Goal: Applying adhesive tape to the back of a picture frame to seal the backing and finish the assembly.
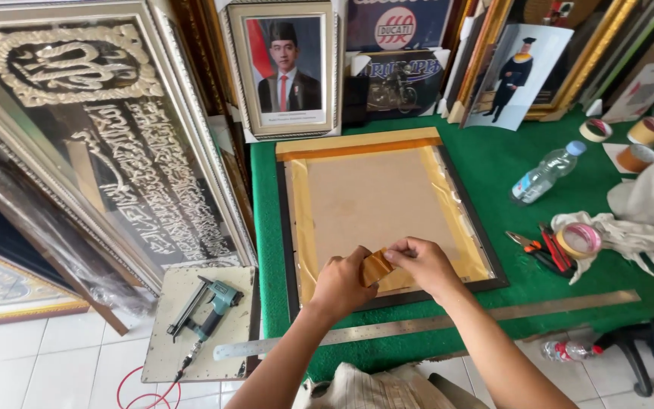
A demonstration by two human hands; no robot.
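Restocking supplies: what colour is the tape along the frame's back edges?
Brown tape, glossy and translucent, on the picture frame; head view.

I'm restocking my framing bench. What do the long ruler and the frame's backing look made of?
Ruler: probably steel, a thin grey strip with a dull metallic sheen. Backing: looks like matte brown cardboard or hardboard, flat and uniform, edged with glossy tan tape; which board is unclear.

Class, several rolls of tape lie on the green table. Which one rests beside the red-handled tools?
The pinkish roll of tape, lying on the white cloth next to the red-handled tools. The other rolls sit near the table's far right corner.
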